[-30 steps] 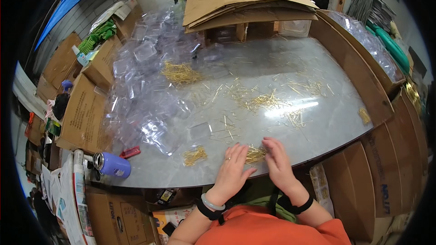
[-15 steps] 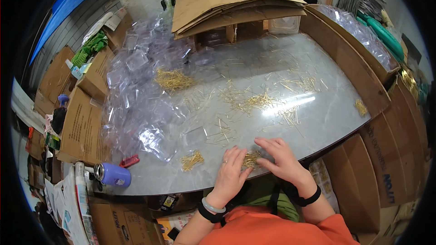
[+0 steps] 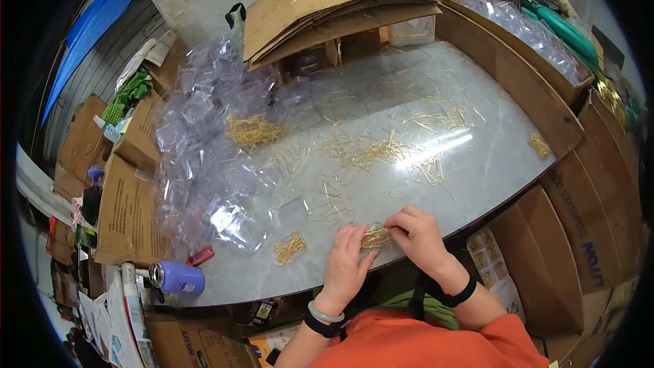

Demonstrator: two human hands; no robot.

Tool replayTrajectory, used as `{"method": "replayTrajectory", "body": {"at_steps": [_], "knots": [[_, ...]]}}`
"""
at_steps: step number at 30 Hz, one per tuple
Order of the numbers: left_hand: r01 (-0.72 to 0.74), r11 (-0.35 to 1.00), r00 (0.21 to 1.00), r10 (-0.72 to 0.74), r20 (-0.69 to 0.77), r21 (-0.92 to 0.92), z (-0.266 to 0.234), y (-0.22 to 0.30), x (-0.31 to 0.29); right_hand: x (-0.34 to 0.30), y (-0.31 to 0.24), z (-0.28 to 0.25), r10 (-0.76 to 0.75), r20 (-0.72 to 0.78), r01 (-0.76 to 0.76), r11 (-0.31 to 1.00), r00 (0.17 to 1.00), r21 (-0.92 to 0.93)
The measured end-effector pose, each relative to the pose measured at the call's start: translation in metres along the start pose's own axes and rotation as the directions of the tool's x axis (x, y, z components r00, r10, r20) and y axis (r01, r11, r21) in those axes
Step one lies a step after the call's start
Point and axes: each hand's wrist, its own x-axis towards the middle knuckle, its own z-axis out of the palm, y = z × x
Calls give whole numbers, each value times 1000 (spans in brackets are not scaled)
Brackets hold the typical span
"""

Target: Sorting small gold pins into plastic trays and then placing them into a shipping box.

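Note:
At the table's near edge, a small bundle of thin gold wire pieces sits between my two hands. My left hand holds its left end, thumb below and fingers above. The curled fingers of my right hand pinch at the right end; whether they grip one wire or several is hidden. Left of my left hand lies another small gold wire bundle. Ahead of both hands, many loose gold wires are scattered over the grey tabletop.
Clear plastic boxes cover the table's left side, with a gold wire heap on them. A purple bottle lies near a red object. Cardboard sheets are stacked at the back. Another wire bundle lies far right.
My right hand's fingers have gone from spread apart to curled, and now meet the bundle's right end. My left hand stays at the bundle. The whole view has shifted slightly.

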Motion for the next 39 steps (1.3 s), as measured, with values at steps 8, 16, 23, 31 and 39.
{"method": "replayTrajectory", "body": {"at_steps": [8, 16, 23, 31, 39], "knots": [[70, 997, 996, -68, -52, 38, 3, 5, -2, -10, -5, -3, 156, -16, -146, 950, 988, 275], [35, 998, 998, -32, -61, 45, 5, 3, -2, -45, -31, 4, 132, -71, -134, 991, 989, -23], [-9, 1000, 1000, 9, -29, 14, 2, 2, -2, -53, -26, 25, 80, -47, -69, 979, 996, 192], [41, 999, 997, -39, -60, 32, -1, 4, 0, -23, -16, 27, 69, -99, -52, 984, 993, 171], [44, 999, 999, -44, -31, -2, 3, -2, -3, -13, 1, 19, -89, -132, 52, 964, 987, -262]]}}
